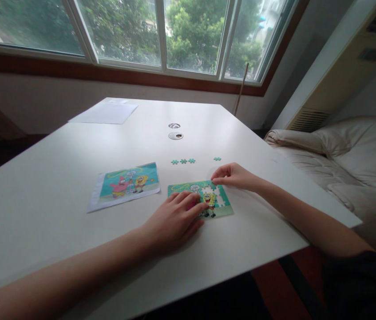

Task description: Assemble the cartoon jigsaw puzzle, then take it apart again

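Note:
A small cartoon jigsaw puzzle [219, 205] lies on the white table [57, 178] in front of me, with a few gaps near its top right. My left hand [174, 218] rests flat on its left part, fingers stretched out. My right hand [232, 175] hovers at the puzzle's top right corner, fingertips pinched together on a small piece I can barely see. Several loose teal pieces [183, 161] lie in a row beyond the puzzle, with one more piece [217, 158] to their right. A printed picture [124, 184] of the same cartoon lies to the left.
A white sheet of paper [104, 112] lies at the far left of the table. Two round cable holes [175, 135] sit in the table's middle. A beige sofa [350, 164] stands to the right, close to the table edge. Windows run along the far wall.

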A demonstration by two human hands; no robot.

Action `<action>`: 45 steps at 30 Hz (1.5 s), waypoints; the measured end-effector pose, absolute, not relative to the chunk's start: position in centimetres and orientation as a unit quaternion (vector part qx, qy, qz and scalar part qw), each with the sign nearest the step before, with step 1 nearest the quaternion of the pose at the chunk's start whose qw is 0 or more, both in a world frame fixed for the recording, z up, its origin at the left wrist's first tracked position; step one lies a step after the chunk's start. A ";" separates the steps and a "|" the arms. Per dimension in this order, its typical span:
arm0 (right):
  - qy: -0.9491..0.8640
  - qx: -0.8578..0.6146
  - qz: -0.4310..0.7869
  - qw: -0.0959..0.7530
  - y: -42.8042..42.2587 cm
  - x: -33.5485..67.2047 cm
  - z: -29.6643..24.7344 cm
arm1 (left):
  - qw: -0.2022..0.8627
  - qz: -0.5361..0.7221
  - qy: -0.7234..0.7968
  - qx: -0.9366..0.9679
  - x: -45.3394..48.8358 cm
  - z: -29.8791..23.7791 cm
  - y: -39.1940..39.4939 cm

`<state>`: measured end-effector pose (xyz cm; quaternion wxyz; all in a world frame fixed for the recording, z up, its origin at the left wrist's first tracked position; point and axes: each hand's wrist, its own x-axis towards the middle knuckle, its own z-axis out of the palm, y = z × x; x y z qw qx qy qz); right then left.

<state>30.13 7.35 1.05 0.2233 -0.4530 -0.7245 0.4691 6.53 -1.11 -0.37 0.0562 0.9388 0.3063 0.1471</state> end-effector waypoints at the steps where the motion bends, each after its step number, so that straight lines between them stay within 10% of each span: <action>1: -0.730 -0.451 0.464 0.220 7.3 30.1 1.0 | 0.056 0.147 0.306 0.939 6.5 -0.3 -1.1; 45: -0.838 -0.439 0.264 0.191 6.3 29.0 0.1 | 0.050 0.154 0.306 0.938 6.6 -0.6 -1.0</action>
